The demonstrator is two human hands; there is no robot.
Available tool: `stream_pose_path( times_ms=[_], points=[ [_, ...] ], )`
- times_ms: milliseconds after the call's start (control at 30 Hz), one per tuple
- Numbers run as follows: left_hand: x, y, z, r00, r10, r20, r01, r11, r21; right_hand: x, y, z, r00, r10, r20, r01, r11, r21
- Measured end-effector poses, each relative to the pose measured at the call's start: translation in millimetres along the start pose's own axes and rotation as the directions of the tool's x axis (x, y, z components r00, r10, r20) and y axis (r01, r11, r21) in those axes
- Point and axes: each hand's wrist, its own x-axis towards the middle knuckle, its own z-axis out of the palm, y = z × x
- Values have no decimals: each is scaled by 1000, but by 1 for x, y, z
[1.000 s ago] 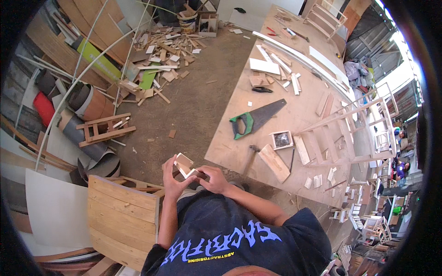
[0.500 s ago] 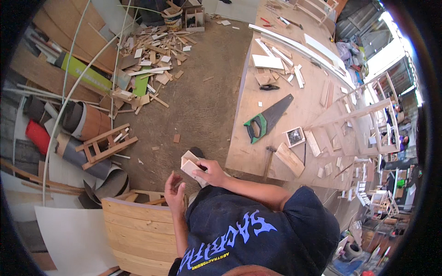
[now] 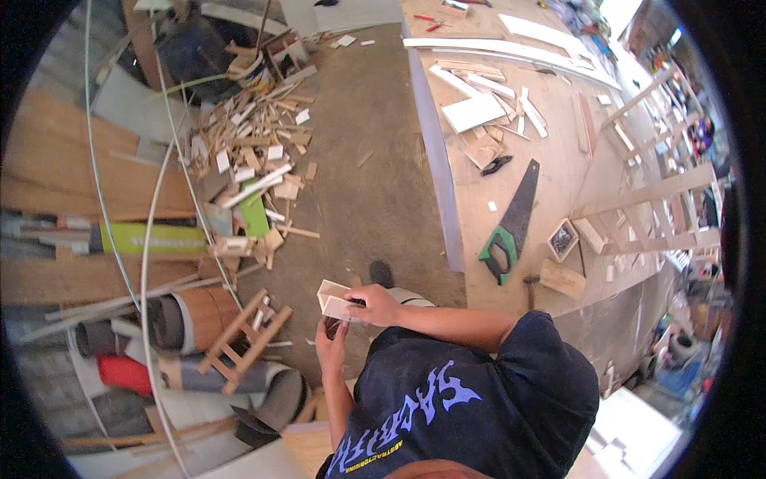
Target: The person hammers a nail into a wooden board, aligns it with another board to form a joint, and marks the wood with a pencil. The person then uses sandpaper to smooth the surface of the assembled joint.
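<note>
I see my right hand [image 3: 375, 303] pinching the top of a small open wooden box frame [image 3: 337, 299], my left hand [image 3: 329, 339] cupping it from below, held in front of my chest above the dirt floor [image 3: 375, 184]. I judge I'm inspecting it; setting it on the surface [image 3: 550, 160] beside the handsaw [image 3: 511, 219] would need a turn right.

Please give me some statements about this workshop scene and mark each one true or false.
1. Both hands hold a small wooden box. True: the right hand is on top and the left hand is below.
2. The saw has a red handle. False: the handle is green.
3. The saw lies on the workbench. True.
4. The scrap pile lies on the workbench. False: it is on the floor, to the person's left.
5. The hammer is in the right hand. False: it lies on the workbench.
</note>
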Motion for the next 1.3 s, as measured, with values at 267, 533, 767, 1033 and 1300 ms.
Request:
stream_pose_path(
  times_ms=[267, 533, 767, 1033, 1300],
  points=[
    [162, 124, -12, 985, 146, 96, -146, 989, -4, 160, -17, -21, 955, 49, -293, -40, 999, 35],
    [267, 112, -6, 951, -90, 295, 190, 924, -331, 218, 2, -57, 987, -119, -112, 117, 993, -25],
    [429, 166, 33, 884, -66, 463, 173, 966, -192, 300, 9, -133, 906, 195, -376, -218, 976, -19],
    [536, 247, 96, 797, -177, 577, 247, 968, -44, 285, 110, -242, -163, 492, -855, -340, 786, 517],
    [586, 273, 242, 596, -290, 748, 235, 955, 183, 265, 152, -362, -377, 762, -526, 419, 647, 637]
  ],
)
